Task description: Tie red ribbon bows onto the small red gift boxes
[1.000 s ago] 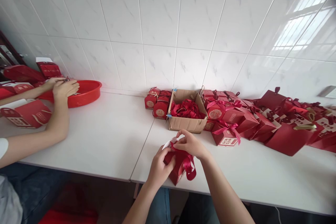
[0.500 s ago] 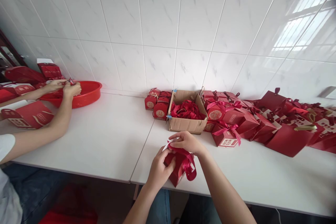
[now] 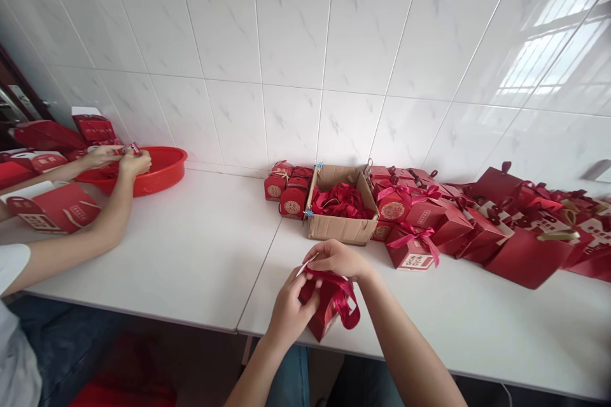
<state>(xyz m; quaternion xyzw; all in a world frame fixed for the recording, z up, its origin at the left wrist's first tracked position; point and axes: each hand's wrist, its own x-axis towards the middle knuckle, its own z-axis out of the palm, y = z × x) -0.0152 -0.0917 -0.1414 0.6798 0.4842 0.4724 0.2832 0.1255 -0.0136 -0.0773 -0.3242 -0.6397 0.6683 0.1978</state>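
Tiled wall (image 3: 286,25): rises just behind the carton.
White table (image 3: 200,248): runs out to both sides of the carton; a seam passes just left of it.
Row of red boxes (image 3: 458,229): right of the carton, packed together, probably to leave the working side free. 1 box with a tied bow (image 3: 410,248) sits at the carton's near right.
Co-worker's hands (image 3: 136,162): well left of the carton, over a red basin (image 3: 162,181), on a small item too blurred to identify.
Cardboard carton (image 3: 342,229): the landmark, within easy reach, likely so that the loose ribbons (image 3: 344,200) inside are handy.
Small red boxes (image 3: 293,200): just left of the carton.
Red gift box (image 3: 319,325): in front of the carton, at the table's near edge, tilted between 2 hands, seemingly to bring its top within finger reach.
Left hand (image 3: 291,302): nearer the person than the carton; fingers curled closed on the box's side, apparently to steady it.
Right hand (image 3: 341,261): just in front of the carton; fingertips drawn together on the ribbon at the box's top; whether card is pinched too, I cannot tell.
Ribbon (image 3: 352,315): in front of the carton, looping down the box's right side.
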